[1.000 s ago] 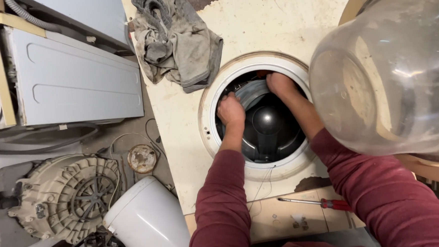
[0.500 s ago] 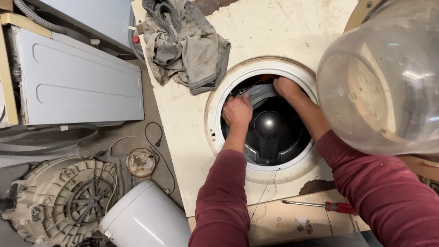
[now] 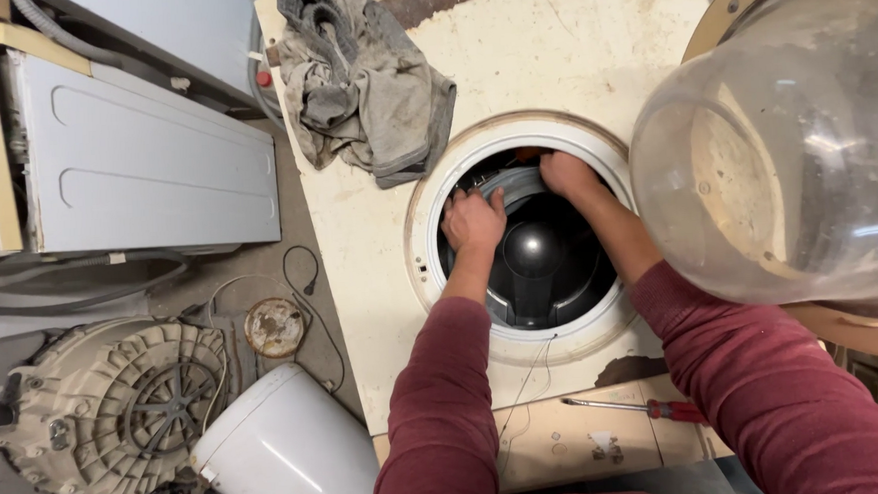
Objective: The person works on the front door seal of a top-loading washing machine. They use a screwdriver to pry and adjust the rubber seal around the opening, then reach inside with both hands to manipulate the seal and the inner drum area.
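Washing-machine front panel, cream, lying flat, with round door opening at centre. Grey rubber door gasket sits at 12 o'clock inside the opening. Left hand, fingers curled, grips the gasket at 10 o'clock; right hand closes on it at 1 o'clock. Glass door bowl at 3 o'clock. Grey rag at 11 o'clock. Red-handled screwdriver at 5 o'clock.

- Our left hand and right hand grip the grey door gasket inside the washing machine's round opening.
- A red-handled screwdriver lies near us.
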